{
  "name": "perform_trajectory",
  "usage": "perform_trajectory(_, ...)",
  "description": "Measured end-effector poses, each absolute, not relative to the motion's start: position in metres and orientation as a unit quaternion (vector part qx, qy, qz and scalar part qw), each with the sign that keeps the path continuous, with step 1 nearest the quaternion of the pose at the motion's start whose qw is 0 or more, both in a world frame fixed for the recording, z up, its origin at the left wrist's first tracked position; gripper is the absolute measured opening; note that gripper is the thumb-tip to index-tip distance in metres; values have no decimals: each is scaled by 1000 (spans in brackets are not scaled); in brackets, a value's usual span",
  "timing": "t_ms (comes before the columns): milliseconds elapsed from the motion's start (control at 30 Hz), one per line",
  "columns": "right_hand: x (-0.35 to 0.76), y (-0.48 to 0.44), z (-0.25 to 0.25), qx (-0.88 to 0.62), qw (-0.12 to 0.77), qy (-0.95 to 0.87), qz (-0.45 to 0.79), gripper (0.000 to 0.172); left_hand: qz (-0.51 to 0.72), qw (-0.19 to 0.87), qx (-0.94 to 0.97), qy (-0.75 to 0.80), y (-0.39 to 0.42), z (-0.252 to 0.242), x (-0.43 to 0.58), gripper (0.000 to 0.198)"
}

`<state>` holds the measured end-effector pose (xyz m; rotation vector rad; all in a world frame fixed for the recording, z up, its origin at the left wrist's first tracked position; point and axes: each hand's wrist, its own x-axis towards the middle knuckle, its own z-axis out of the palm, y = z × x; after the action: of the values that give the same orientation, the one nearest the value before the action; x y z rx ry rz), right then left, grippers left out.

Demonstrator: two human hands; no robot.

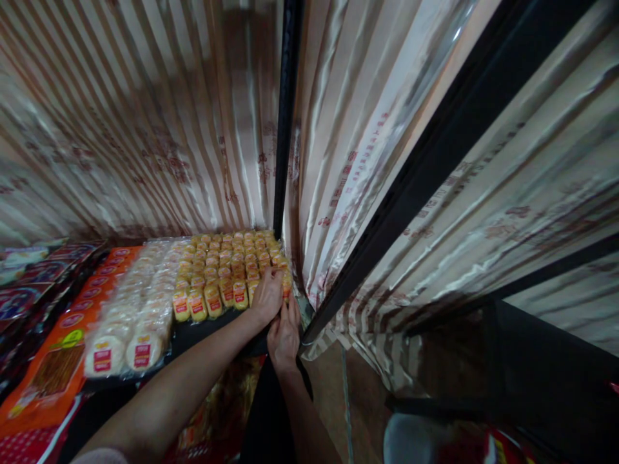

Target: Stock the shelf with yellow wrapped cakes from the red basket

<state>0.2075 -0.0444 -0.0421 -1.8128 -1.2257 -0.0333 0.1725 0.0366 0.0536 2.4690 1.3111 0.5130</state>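
Observation:
Rows of small yellow wrapped cakes [213, 299] with red labels stand close together on a dark shelf [193, 335]. At the right end of these rows, both hands come together on one small yellow wrapped cake [287, 283]. My left hand [268, 296] reaches over the front row, its fingers bent and closed at the cake's upper part. From below, my right hand [284, 338] pinches the same cake near its lower end. The fingers hide part of the wrapper.
Left of the cakes lie clear packs of round white cakes [141, 351], an orange snack bag [62, 361] and dark packages [29, 290]. Striped pleated curtains [193, 129] hang behind. A black post [287, 116] and a slanting black bar [411, 174] stand close on the right.

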Motion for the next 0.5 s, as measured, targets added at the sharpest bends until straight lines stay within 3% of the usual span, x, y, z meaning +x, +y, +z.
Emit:
perform_trajectory(400, 178, -79, -31, -646, 570, -508, 11, 30, 284, 251, 846, 375, -30, 42, 109, 27)
perform_trajectory(500, 148, -96, -35, -641, 552, -529, 71, 27, 296, 275, 824, 397, -53, 29, 72, 27)
